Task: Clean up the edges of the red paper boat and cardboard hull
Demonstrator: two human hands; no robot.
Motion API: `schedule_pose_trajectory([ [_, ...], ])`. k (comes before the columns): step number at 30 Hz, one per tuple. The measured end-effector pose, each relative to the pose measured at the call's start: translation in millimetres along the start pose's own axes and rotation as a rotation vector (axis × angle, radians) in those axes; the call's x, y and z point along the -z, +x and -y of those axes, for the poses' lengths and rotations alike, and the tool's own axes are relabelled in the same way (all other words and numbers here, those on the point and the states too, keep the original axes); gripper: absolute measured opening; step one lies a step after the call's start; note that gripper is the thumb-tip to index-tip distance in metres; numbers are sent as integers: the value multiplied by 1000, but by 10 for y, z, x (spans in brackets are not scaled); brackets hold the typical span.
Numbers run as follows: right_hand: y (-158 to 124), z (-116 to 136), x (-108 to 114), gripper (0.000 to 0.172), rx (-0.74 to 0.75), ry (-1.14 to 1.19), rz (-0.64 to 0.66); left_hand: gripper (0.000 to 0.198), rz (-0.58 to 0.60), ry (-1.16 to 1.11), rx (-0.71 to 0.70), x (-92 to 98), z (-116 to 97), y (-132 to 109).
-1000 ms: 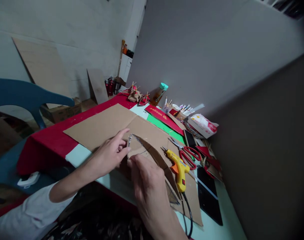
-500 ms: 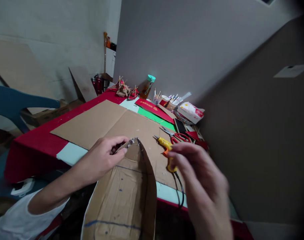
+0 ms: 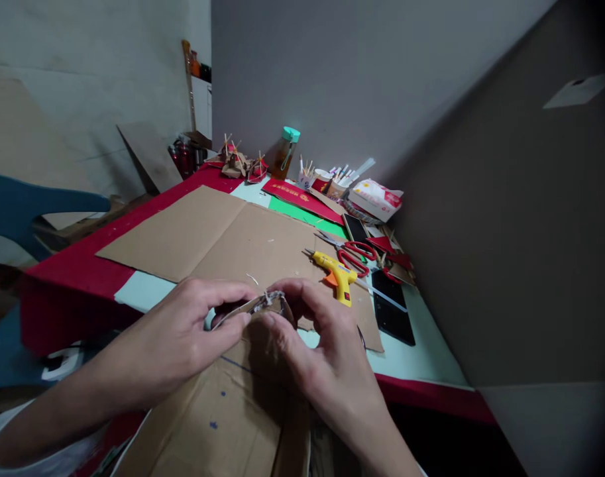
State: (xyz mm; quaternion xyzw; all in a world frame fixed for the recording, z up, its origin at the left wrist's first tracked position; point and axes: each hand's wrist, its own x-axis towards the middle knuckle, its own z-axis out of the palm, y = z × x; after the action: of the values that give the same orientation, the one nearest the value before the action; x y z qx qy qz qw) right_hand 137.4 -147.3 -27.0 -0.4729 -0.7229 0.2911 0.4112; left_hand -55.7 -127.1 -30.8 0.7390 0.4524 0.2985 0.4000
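Note:
A long cardboard boat-shaped form (image 3: 222, 417) with raised sides and blue pen marks points away from me, its tip at the table's near edge. My left hand (image 3: 203, 324) pinches the left side wall close to the tip. Around the right wall at the same end, my right hand (image 3: 317, 338) has its thumb inside and fingers outside. Whitish, stringy glue shows along the tip between both hands. Just beyond my right hand, a yellow hot glue gun (image 3: 334, 270) lies on a flat cardboard sheet (image 3: 262, 245).
Red-handled scissors (image 3: 354, 255) lie behind the glue gun. A black phone-like slab (image 3: 392, 311) is at the right. Along the back stand a bottle (image 3: 285, 154), cups of sticks and pens (image 3: 339, 185) and a tissue pack (image 3: 376, 199). A blue chair (image 3: 34, 205) stands left.
My right hand has moved left from near the glue gun and taken hold of the form's right wall at the tip. My left hand keeps its grip. The view has shifted slightly.

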Motion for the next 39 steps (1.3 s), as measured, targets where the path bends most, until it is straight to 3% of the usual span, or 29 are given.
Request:
schedule_pose_trajectory([
  [4,-89,18,-94,3,0,6,-37,23,3,33,-58,-32,6,-74],
  [10,-199,56,-179,6,-2,-3,-124,22,-39,64,-33,-118,-30,-153],
  [13,-211,24,-245,9,26,12,-171,24,2,64,-29,-136,-20,-132],
  [17,-187,-51,-244,9,39,-19,-127,25,34,52,-34,-130,64,-81],
  [19,-178,-88,-202,5,47,-83,-82,24,26,59,-19,-131,109,-64],
  [23,-177,-127,-134,35,227,-339,-170,25,53,63,18,-139,148,-40],
  [27,-173,-102,-138,4,307,-530,-175,31,32,11,34,-149,169,-22],
  [34,-161,-89,-165,11,452,-806,-326,40,-31,-51,-2,-211,192,-26],
  [39,-140,-92,-192,15,534,-853,-282,42,-3,-127,-31,-187,99,-3],
])
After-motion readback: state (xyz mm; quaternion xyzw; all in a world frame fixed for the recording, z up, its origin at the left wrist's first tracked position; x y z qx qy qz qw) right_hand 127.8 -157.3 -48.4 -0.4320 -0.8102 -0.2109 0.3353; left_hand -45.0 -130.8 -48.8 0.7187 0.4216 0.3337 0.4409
